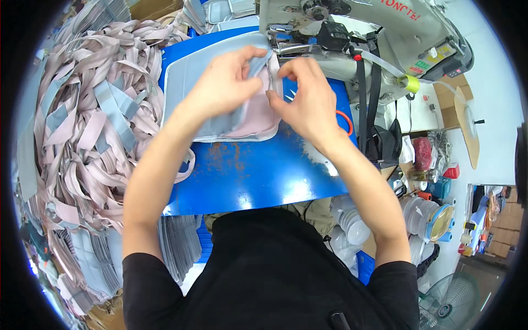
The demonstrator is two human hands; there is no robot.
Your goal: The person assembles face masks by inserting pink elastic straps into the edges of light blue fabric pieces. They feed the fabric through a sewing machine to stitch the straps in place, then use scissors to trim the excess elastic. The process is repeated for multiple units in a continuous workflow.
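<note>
A light blue fabric panel (187, 82) with a pale piped edge lies in front of the sewing machine. Along its right side, a pink fabric piece (258, 113) shows beneath a blurred, lifted blue flap. My left hand (228, 80) is over the panel, its fingers curled round the flap, which partly hides behind them. At the pink piece's right edge my right hand (308, 96) has its thumb and bent fingers on the border strip. The exact grip of the right fingertips is hard to make out.
A blue worktable (247, 176) carries the work, with red-handled scissors (345, 122) near my right wrist. The sewing machine (379, 33) fills the upper right. A large heap of pink and blue fabric strips (93, 126) crowds the left. A fan (448, 305) stands at lower right.
</note>
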